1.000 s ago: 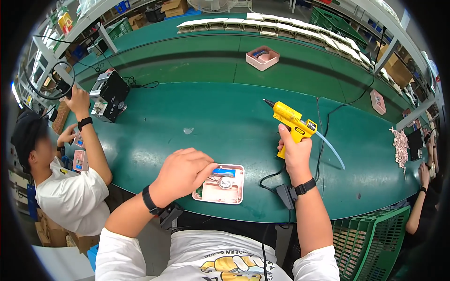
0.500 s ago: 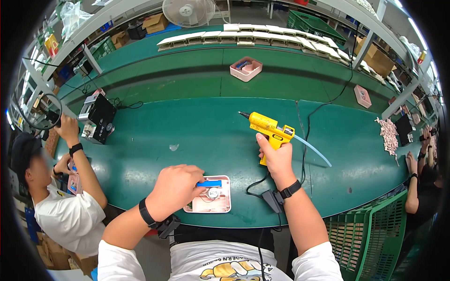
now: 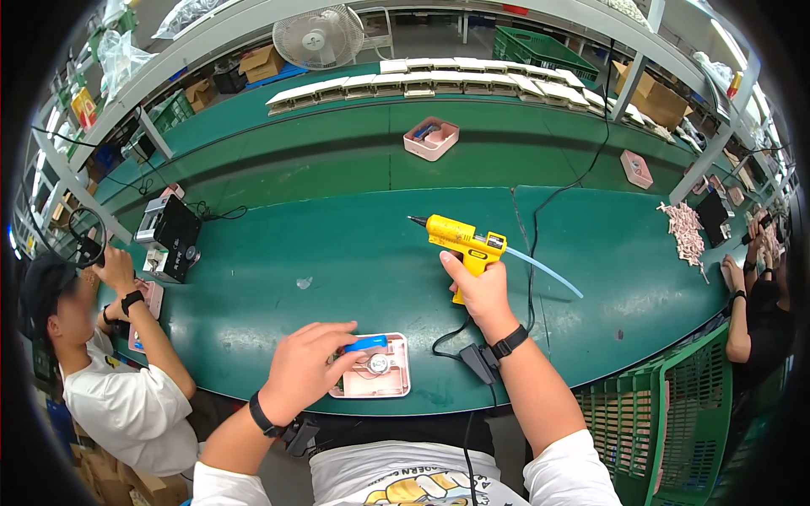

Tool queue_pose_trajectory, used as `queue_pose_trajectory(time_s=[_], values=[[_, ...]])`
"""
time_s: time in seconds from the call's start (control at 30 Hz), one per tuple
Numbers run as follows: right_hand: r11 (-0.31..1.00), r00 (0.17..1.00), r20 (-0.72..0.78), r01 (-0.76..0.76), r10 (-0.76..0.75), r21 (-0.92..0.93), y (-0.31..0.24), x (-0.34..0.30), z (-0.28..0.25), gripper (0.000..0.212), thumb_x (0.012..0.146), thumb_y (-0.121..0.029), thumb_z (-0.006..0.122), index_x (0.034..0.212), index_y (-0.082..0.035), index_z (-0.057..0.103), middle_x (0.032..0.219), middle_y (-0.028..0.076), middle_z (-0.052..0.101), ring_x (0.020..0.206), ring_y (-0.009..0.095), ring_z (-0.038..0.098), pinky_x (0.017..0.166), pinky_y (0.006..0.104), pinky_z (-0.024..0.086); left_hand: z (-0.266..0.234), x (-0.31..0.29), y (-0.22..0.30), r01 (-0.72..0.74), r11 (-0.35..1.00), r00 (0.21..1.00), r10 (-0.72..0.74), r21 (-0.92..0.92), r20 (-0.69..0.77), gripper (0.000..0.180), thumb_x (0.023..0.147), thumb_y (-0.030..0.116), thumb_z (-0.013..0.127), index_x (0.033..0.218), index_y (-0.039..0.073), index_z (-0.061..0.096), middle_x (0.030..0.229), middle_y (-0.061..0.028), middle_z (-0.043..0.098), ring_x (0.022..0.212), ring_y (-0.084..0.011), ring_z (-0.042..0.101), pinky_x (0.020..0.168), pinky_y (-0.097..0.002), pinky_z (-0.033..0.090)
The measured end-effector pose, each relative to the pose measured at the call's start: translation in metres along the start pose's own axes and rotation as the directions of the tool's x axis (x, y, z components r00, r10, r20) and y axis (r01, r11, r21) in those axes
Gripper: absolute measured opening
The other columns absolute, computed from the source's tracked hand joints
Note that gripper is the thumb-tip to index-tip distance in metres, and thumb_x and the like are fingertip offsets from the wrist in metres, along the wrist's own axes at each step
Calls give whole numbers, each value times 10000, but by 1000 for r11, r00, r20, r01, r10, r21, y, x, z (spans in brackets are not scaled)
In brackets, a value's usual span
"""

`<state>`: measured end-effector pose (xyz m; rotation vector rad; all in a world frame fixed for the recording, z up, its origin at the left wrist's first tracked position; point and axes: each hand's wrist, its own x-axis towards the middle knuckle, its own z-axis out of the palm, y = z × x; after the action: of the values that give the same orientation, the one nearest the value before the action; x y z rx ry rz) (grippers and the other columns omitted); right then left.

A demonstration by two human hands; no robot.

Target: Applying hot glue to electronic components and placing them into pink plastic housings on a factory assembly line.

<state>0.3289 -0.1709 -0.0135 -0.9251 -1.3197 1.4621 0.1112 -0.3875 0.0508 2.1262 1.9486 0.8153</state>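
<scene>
My right hand (image 3: 479, 291) grips a yellow hot glue gun (image 3: 456, 232) above the green table, its black nozzle toward the left and a pale blue glue stick (image 3: 548, 274) trailing from its back. At the table's near edge lies an open pink plastic case (image 3: 375, 390). Over its left side, my left hand (image 3: 308, 363) has thumb and fingers around the left end of a blue cylindrical battery (image 3: 368, 343), which sits slightly tilted along the case's far wall. A round silvery part (image 3: 378, 363) rests inside, just below the battery. My fingers hide the case's left part.
Left of me a co-worker (image 3: 118, 388) sits near a black box-shaped device (image 3: 173, 236). Another pink case (image 3: 431, 139) stands on the green strip beyond the table. A black cable (image 3: 540, 228) crosses the right side; a green crate (image 3: 666, 422) stands at lower right, near another person's arm (image 3: 738, 316).
The battery's left end now sits a little off the level it had, and my left fingers have shifted along it. The view has moved slightly; the glue gun stays in my right hand.
</scene>
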Motion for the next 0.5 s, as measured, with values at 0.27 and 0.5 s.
queue_pose_trajectory(time_s=[0.27, 0.5], values=[[998, 995, 89, -33, 38, -50, -5, -5, -3, 294, 980, -243, 818, 1159, -20, 752, 955, 26, 758, 644, 64, 622, 578, 240, 524, 58, -51, -8, 102, 884, 904, -274, -456, -329, 214, 993, 34, 733, 1175, -12, 629, 1122, -156, 753, 1005, -207, 724, 934, -343, 568], [973, 962, 236, -87, 137, -212, -43, -26, 4, 346, 997, -255, 794, 1234, -12, 724, 1002, 49, 779, 630, 63, 609, 569, 241, 513, 83, -59, -7, 5, 674, 798, -448, -739, -403, 247, 1072, 2, 611, 1285, -49, 498, 1122, -172, 740, 1006, -198, 732, 936, -337, 564]])
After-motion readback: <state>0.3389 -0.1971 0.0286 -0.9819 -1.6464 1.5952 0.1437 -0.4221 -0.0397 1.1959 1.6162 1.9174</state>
